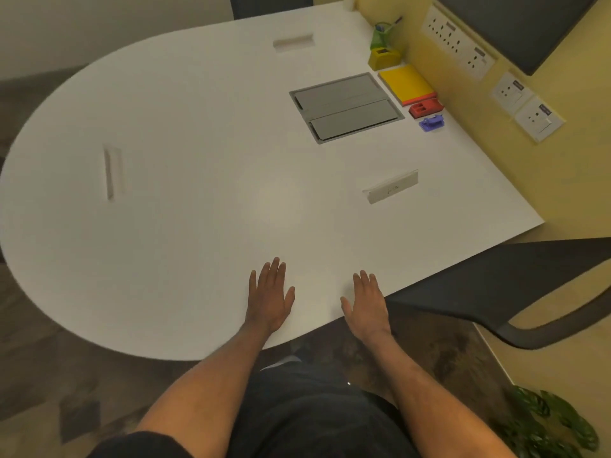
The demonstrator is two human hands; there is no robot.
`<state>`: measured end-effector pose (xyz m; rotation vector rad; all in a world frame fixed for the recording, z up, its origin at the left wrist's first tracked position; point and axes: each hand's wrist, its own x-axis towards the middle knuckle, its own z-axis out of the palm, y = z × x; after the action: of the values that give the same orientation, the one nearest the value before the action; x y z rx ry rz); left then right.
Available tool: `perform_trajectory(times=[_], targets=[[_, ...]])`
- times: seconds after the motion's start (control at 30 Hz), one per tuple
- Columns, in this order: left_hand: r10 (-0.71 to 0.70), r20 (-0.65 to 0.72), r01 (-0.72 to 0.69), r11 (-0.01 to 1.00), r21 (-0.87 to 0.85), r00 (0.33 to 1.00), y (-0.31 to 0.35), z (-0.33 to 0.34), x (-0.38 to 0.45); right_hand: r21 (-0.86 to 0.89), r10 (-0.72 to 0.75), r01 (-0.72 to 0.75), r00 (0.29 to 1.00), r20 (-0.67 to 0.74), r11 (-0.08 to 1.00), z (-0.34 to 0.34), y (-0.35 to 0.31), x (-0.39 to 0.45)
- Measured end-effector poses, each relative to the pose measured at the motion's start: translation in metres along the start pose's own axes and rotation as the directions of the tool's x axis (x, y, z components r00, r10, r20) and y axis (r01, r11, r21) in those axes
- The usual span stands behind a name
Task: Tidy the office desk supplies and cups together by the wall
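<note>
My left hand [269, 297] and my right hand [367, 300] lie flat and empty, palms down, on the near edge of the white table [185, 180]. Far from them, along the yellow wall, stands a row of supplies: a green cup with pens [382, 34], a yellow holder [383, 57], a yellow pad on an orange one [405, 82], a red item [425, 109] and a small purple item [431, 123]. All sit close together beside the wall.
A grey cable hatch [345, 107] is set into the table next to the supplies. A white name card [391, 190] stands nearer me. A dark chair [515, 282] is at my right, a plant [549, 421] by the floor, wall sockets [459, 44] above the table.
</note>
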<state>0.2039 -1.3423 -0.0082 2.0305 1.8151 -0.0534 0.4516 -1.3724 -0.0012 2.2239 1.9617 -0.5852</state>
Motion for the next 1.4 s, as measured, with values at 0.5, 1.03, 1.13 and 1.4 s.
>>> perform_trajectory(times=[0.5, 1.03, 1.13, 1.4], targets=[[-0.263, 0.008, 0.263, 0.962, -0.067, 0.965, -0.12, 0.028, -0.224, -0.107, -0.246, 0.255, 0.965, 0.094, 0.961, 0.081, -0.132, -0.15], [-0.645, -0.088, 0.609, 0.752, -0.254, 0.759, -0.457, -0.025, -0.396, -0.226, -0.634, 0.664, 0.748, 0.199, 0.713, 0.168, -0.489, -0.187], [-0.69, -0.137, 0.644, 0.717, -0.268, 0.711, -0.512, -0.046, -0.419, -0.234, -0.689, 0.718, 0.695, 0.203, 0.655, 0.182, -0.562, -0.194], [-0.75, -0.208, 0.685, 0.659, -0.309, 0.628, -0.644, -0.072, -0.445, -0.237, -0.78, 0.82, 0.57, 0.259, 0.52, 0.202, -0.739, -0.188]])
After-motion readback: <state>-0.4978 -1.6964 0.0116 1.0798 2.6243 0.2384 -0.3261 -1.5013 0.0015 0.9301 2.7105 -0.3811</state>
